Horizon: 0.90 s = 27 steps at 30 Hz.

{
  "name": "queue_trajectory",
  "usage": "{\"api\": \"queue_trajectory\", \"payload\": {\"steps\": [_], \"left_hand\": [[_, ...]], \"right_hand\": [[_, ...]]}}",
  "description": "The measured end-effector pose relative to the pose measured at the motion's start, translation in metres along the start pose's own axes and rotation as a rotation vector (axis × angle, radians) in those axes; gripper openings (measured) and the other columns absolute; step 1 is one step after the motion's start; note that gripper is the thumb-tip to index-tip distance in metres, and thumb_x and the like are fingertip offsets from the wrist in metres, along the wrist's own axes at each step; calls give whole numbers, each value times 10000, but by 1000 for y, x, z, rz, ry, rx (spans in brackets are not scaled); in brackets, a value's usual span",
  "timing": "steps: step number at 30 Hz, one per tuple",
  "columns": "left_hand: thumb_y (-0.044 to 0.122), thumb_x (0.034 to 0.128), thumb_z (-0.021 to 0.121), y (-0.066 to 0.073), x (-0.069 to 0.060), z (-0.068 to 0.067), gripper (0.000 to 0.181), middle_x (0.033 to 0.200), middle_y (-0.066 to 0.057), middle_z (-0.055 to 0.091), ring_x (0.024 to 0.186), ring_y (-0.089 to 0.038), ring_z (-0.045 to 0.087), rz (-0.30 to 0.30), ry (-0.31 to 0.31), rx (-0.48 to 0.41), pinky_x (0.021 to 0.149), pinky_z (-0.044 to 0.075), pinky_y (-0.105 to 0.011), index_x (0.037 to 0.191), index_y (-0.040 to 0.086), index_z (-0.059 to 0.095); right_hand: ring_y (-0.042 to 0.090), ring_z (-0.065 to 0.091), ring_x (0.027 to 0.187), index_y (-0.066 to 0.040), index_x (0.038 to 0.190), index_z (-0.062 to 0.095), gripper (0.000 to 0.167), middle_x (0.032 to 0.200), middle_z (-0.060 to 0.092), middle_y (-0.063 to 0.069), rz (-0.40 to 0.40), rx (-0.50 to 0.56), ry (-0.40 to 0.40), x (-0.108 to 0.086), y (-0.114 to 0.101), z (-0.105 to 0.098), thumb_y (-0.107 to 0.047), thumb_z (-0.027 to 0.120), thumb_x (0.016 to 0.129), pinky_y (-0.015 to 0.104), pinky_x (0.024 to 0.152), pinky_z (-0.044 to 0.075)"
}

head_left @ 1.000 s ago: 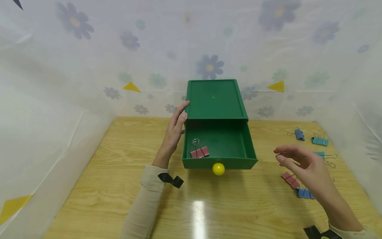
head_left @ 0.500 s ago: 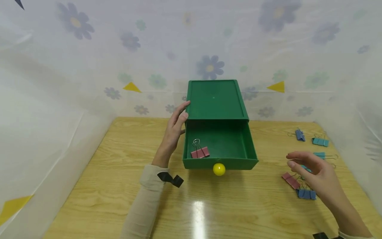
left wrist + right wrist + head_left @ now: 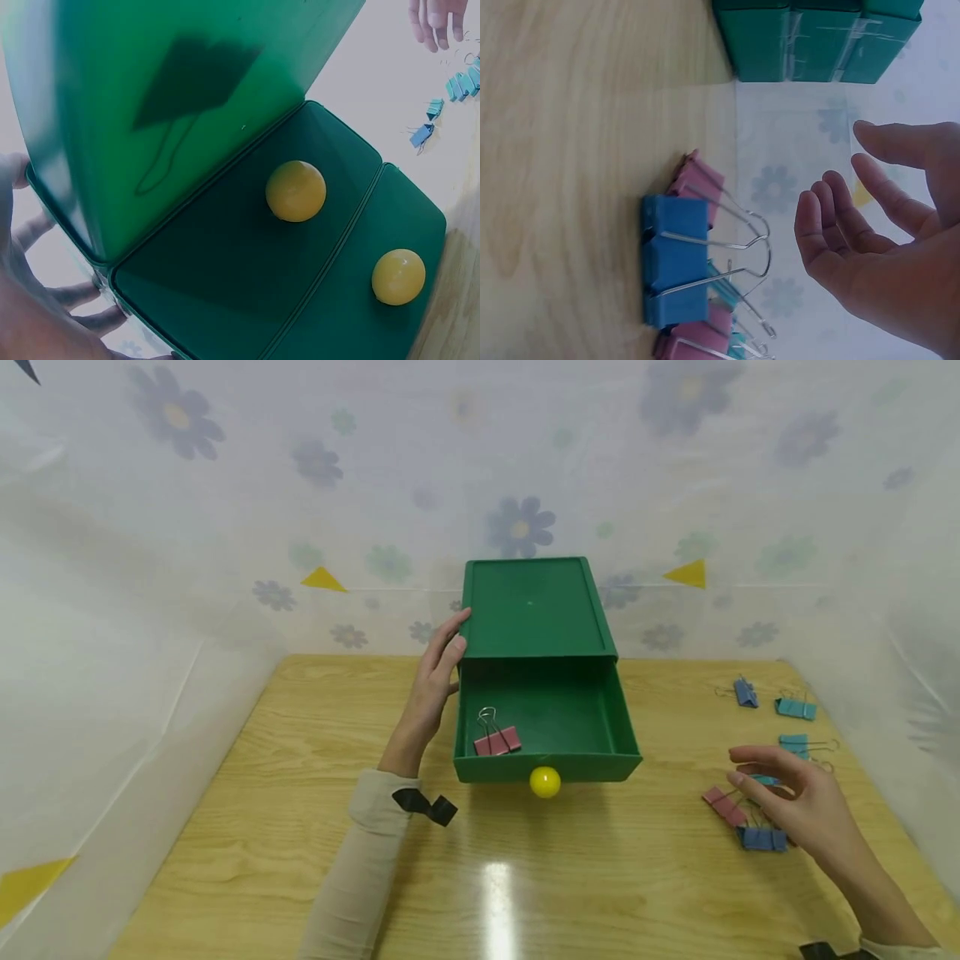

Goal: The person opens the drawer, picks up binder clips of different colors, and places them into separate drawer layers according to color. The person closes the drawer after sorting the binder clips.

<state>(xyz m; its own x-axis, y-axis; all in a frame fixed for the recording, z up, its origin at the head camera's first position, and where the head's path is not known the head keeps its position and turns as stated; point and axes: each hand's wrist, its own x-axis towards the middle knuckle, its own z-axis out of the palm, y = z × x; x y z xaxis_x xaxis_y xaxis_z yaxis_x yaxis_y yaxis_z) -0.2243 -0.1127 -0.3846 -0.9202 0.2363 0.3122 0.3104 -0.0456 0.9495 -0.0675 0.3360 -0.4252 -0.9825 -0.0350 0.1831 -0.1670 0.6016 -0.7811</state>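
Left hand: was laid, spread, against the green box.
Right hand: was held loosely spread.
Clips: were scattered near the right hand.

Before me I have a table of pale, yellowish wood grain with a bright streak of light near me, and towards its far side stands a green drawer cabinet. To my right, binder clips lie directly on the wood: farthest off, a blue clip and a teal clip, with a second teal clip just nearer. Closer to me, a pink clip, another blue clip, another pink clip and a partly hidden third teal clip crowd together.
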Motion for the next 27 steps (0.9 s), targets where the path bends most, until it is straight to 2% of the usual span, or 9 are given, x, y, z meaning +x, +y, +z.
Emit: {"api": "queue_trajectory", "payload": {"steps": [11,16,18,20,24,27], "left_hand": [[374,1090,419,-2,1,1,504,1646,58,285,1454,-319,356,18,3,-1,1032,343,-745,1590,318,394],[404,1077,430,-2,0,0,515,1643,68,287,1455,-310,356,18,5,1,1035,336,-744,1586,333,398],[399,1078,429,-2,0,0,516,1644,68,287,1455,-309,358,19,3,1,1034,340,-744,1588,329,396],[388,1081,425,-2,-1,0,514,1644,63,289,1452,-311,363,21,3,0,1031,349,-740,1590,320,393],[357,1088,415,-1,-1,0,513,1645,40,294,1447,-323,371,23,-1,-4,1022,361,-742,1597,297,385],[351,1090,413,-2,0,0,509,1643,36,299,1444,-324,375,24,-1,-3,1021,361,-743,1596,296,388]], "right_hand": [[-130,539,1004,31,1290,624,366,1165,536,-345,-2,-74,3,-2,29,4,-63,733,954,71,729,484],[-135,554,970,80,1263,624,401,1152,543,-330,-52,-100,-15,0,42,8,33,765,891,112,688,513],[-117,576,944,91,1260,617,423,1135,580,-269,-70,-99,-40,0,48,10,63,772,867,142,675,526],[-100,589,912,93,1262,607,445,1111,632,-149,-71,-109,-67,-1,53,13,71,780,853,166,663,533],[-85,597,876,106,1280,589,478,1062,661,165,-51,-125,-101,-3,57,17,106,771,838,183,663,539],[-101,585,872,101,1296,593,495,1086,656,245,-26,-153,-120,-3,56,17,86,780,837,185,670,543]]}}
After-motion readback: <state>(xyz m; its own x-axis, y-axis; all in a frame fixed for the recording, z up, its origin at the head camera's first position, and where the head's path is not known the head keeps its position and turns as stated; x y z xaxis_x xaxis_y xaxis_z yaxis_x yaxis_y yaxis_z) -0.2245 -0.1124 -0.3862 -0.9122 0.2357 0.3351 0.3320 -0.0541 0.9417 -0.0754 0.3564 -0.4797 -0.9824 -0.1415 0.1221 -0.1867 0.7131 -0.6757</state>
